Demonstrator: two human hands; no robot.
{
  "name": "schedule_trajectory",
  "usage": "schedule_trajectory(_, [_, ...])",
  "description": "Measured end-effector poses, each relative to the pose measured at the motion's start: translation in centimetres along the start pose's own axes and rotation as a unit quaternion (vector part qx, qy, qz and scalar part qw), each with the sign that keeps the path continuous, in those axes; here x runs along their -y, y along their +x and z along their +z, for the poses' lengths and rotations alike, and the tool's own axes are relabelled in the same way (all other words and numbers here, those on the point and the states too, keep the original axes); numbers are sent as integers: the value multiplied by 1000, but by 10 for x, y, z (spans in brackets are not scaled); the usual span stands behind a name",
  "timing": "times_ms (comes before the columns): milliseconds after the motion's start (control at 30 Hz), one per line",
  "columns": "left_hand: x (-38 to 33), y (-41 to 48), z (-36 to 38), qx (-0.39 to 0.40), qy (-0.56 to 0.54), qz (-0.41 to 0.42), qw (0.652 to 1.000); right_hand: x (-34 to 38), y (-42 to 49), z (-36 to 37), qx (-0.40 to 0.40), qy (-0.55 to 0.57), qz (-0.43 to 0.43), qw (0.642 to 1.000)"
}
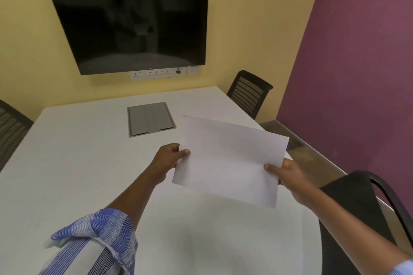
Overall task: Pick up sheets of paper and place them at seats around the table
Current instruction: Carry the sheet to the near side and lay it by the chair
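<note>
No legible text: sheet of paper [230, 161] shows blank; TV [125, 27] bezel mark too small.

A blank white sheet of paper [230, 158] is held tilted above the table [67, 163].

Meeting room, office premises; I stand at its near end. Contents: one dark wall-mounted screen [131, 27]; a row of wall sockets [161, 72] just beneath it; one white table [67, 152] with a grey cable hatch [150, 121] set in its top; a mesh-backed chair [249, 92] far right, a second chair [11, 127] left.
</note>
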State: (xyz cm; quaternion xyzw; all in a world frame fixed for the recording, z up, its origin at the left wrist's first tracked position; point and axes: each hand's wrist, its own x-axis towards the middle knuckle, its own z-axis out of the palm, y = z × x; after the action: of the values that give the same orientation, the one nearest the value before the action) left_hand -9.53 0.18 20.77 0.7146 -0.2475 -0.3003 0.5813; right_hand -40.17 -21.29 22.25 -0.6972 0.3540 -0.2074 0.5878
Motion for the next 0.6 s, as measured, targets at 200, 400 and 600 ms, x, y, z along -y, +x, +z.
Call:
schedule_trajectory(200, [6,16,52,18,-21,-31,999,-18,-7,-30,-47,0,40,998])
schedule_trajectory(400, [19,36,105,22,-10,-65,998,-39,9,-61,-130,21,100,986])
schedule_trajectory(600, [40,56,149,5,12,-108,994,-88,34,-88,-174,25,165,970])
